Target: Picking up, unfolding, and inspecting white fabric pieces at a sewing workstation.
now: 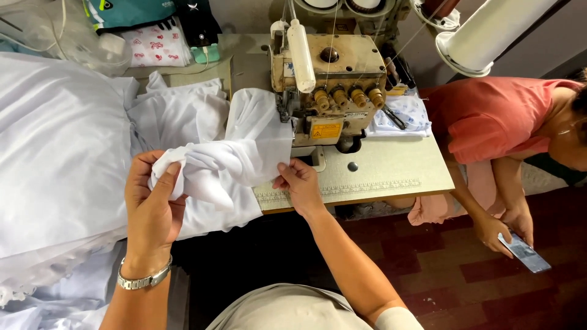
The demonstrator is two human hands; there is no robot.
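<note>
A: What does the person hold?

B: A piece of thin white cloth (226, 162), soft and creased. The left hand (150, 205) is closed round a bunched, twisted end of it; the right hand (301, 183) pinches its flat edge between thumb and fingers. The cloth runs up to the needle side of a cream metal sewing machine (327, 79), worn and stained, with four brass-coloured knobs in a row.

A: And the surface?

B: A pale grey tabletop (391, 165), smooth, with a ruler scale along its front edge. More white fabric (55, 146) lies heaped to the left. The floor (465, 269) is dark red-brown tile.

A: Any labels?

B: A small yellow rectangular sticker (326, 130) sits on the machine's front, below the knobs. At the right another person in a coral shirt (495, 113) bends over a flat bluish packet (524, 252) held in both hands.
</note>
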